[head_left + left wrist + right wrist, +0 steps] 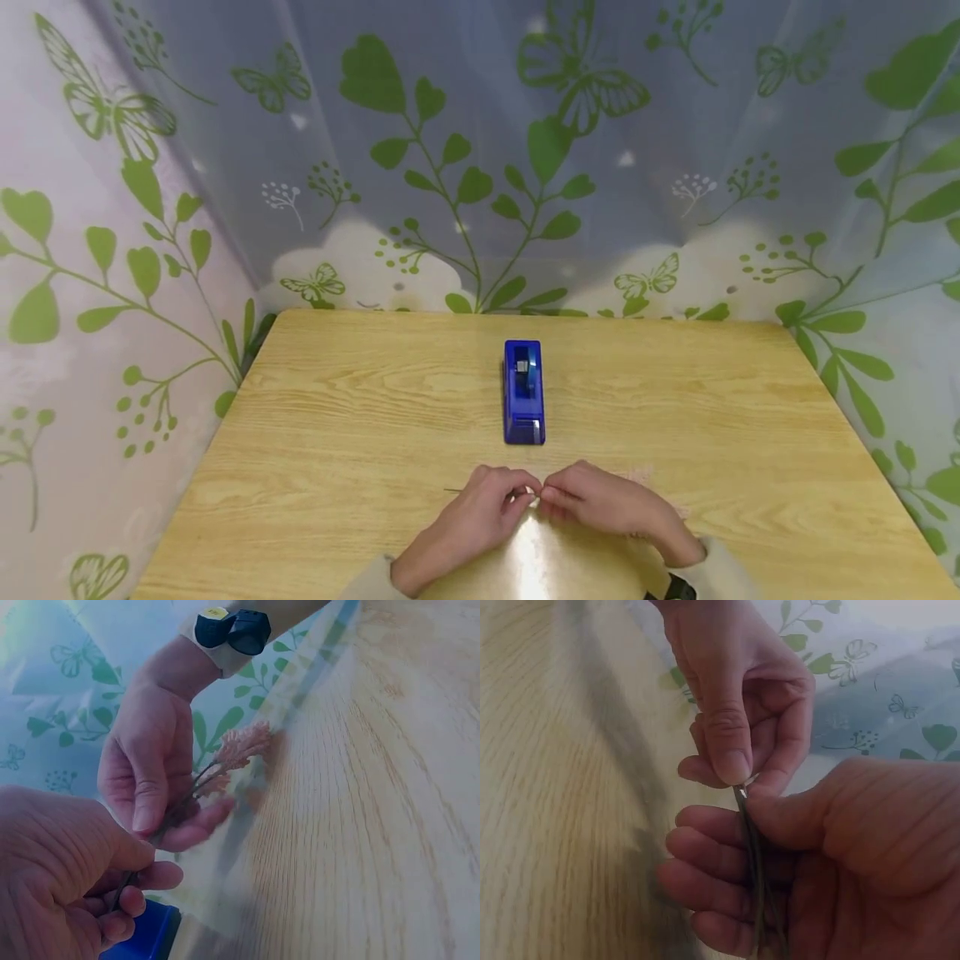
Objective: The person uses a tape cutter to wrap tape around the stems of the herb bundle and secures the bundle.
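Pink flower sprigs [244, 746] on thin dark green stems [756, 877] are held between both hands, close over the table near its front. My left hand [483, 508] pinches the stems between thumb and fingers, and a thin stem end [452, 490] sticks out on its left side. Touching it at the fingertips, my right hand [600, 500] holds the stems along its palm, thumb pressed near the left thumb. A small whitish bit [743, 793] shows on the stems where the thumbs meet. In the head view the blossoms are mostly hidden behind the right hand.
A blue tape dispenser [523, 392] stands on the wooden table [360, 400], just beyond the hands. Leaf-and-butterfly printed curtains [465, 167] enclose the table at the back and both sides. A dark device [678, 587] is worn at the right wrist.
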Demonstrator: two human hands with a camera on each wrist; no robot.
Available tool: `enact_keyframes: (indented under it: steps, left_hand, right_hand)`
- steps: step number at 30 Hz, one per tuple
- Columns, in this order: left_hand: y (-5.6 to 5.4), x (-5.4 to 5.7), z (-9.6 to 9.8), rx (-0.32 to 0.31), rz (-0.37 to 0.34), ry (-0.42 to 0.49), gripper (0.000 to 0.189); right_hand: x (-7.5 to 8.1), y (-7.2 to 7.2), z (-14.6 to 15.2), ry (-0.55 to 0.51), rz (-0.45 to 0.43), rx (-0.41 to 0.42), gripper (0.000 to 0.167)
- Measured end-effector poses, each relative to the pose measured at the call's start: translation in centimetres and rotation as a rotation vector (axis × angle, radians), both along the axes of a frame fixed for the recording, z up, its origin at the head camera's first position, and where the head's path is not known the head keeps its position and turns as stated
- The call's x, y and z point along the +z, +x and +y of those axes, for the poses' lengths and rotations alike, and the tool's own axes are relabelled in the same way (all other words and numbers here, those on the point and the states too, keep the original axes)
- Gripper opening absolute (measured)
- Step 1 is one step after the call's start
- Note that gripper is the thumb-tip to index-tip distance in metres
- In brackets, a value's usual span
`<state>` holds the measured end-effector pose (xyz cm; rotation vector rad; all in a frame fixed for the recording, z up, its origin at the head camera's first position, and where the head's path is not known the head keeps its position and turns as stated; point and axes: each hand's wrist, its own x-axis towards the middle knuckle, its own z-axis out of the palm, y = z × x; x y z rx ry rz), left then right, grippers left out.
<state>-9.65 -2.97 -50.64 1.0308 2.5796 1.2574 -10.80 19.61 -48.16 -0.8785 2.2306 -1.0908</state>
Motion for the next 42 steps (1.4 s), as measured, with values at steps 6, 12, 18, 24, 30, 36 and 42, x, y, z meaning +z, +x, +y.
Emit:
enact_keyframes:
  steps: [6, 12, 18, 24, 30, 36, 42]
  left_hand:
    - [0.0, -0.1, -0.1, -0.007, 0.048, -0.019, 0.015]
    - [0.0, -0.4, -0.1, 0.002, 0.108, -0.034, 0.014]
    - [0.1, -0.7, -0.1, 0.010, 0.094, -0.028, 0.015]
    - [-0.1, -1.0, -0.1, 0.013, 0.144, -0.022, 0.016]
    - [-0.2, -1.1, -0.1, 0.018, 0.137, -0.002, 0.015]
    - [-0.4, -1.4, 0.0, 0.018, 0.181, 0.004, 0.014]
    - [-0.3, -1.7, 0.1, 0.018, 0.231, 0.006, 0.013]
  right_hand:
    - [-0.7, -0.5, 0.4, -0.050, -0.089, 0.024, 0.033]
    - [-1.2, -0.9, 0.8, -0.074, -0.031, 0.017, 0.028]
    - [-1.4, -1.0, 0.7, -0.079, 0.034, -0.005, 0.022]
    - [-1.5, -0.8, 0.3, -0.039, 0.140, -0.041, 0.014]
    - [-1.3, -0.4, -0.1, 0.034, 0.257, -0.073, 0.010]
    - [-1.3, -0.7, 0.0, 0.008, 0.102, -0.027, 0.024]
    - [-1.8, -1.0, 0.9, -0.033, -0.045, 0.016, 0.031]
